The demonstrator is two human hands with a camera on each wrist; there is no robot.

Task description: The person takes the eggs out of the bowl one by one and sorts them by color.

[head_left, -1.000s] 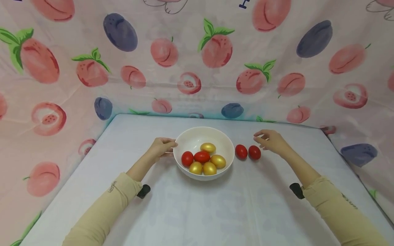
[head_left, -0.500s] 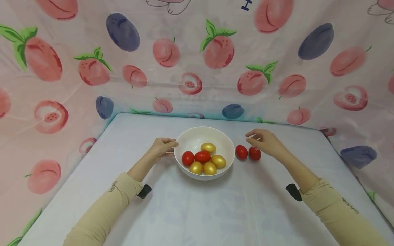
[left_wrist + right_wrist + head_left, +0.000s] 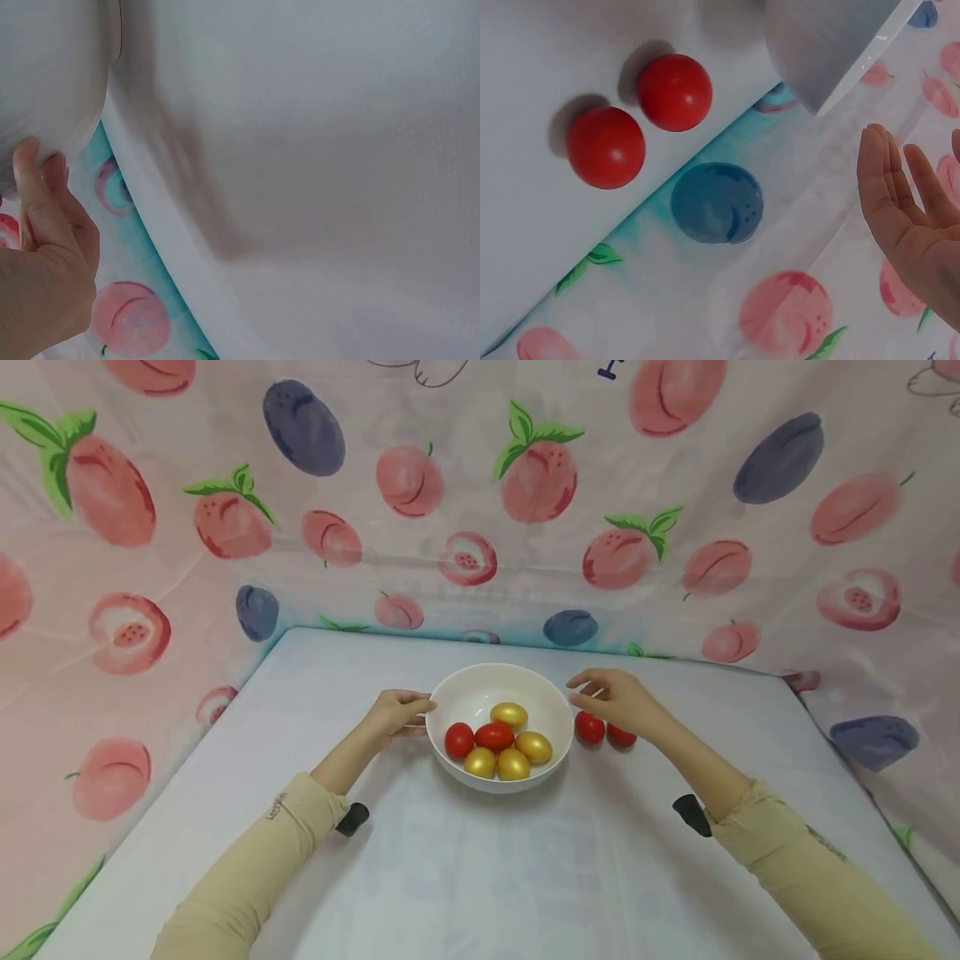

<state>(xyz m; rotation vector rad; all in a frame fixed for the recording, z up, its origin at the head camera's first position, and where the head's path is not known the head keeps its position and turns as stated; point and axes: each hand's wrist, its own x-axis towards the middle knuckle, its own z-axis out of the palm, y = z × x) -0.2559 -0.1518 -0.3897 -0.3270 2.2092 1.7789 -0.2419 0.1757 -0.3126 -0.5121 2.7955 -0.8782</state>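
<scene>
A white bowl (image 3: 468,689) on the table holds several gold eggs (image 3: 534,747) and two red eggs (image 3: 494,737). My left hand (image 3: 396,713) grips the bowl's left rim, thumb at the edge and fingers against the outer wall; the left wrist view shows the fingers (image 3: 37,187) on the bowl's side. Just off the right rim hovers my right hand (image 3: 615,700), fingers loosely bent, holding nothing. Below it, two more red eggs (image 3: 589,727) (image 3: 676,92) lie side by side on the table, the right one partly covered by the hand in the head view.
The white tabletop (image 3: 480,877) runs back to a hanging cloth (image 3: 510,577) printed with peaches and plums. A black wrist device (image 3: 692,816) sits under the right forearm, another black wrist device (image 3: 352,818) under the left.
My right hand has moved left over the two loose red eggs, toward the bowl's right rim. The left hand stays at the bowl, and the eggs have not moved.
</scene>
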